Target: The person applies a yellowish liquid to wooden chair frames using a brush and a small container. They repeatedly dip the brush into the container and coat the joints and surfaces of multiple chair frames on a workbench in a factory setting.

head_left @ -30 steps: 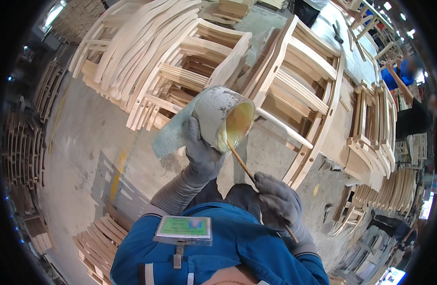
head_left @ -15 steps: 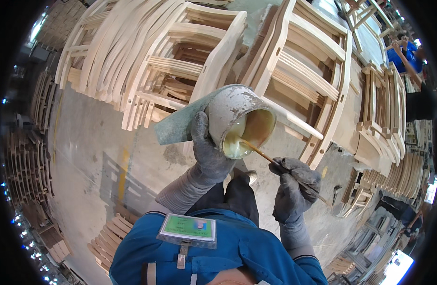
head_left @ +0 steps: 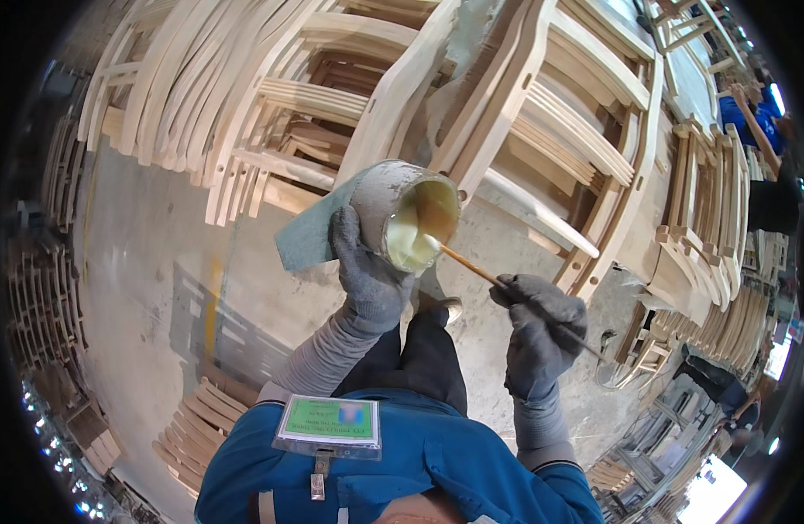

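Note:
My left hand [head_left: 371, 279], in a grey glove, is wrapped round a worn, paint-flaked round pot [head_left: 377, 203], tilted with its mouth toward the right. Inside the pot lies a pale yellow, thick liquid [head_left: 405, 244]. A flat greenish piece [head_left: 310, 230] sticks out at the pot's left, above my left fingers; whether it is joined to the pot I cannot tell. My right hand [head_left: 542, 332], gloved too, is closed on a thin wooden stick [head_left: 474, 269]. The stick's far tip, coated with pale liquid, is at the pot's mouth; its back end points down to the right.
Stacked wooden chair frames [head_left: 367, 105] stand just beyond the pot, with another stack [head_left: 585, 131] to their right. More curved wooden parts [head_left: 197, 428] lie at lower left. Another person in blue [head_left: 751, 118] is at the far right. Concrete floor [head_left: 140, 262] shows between the stacks.
The pot and my left hand have shifted left. The stick's tip has come up out of the liquid toward the rim, now coated white. My right hand has moved slightly left.

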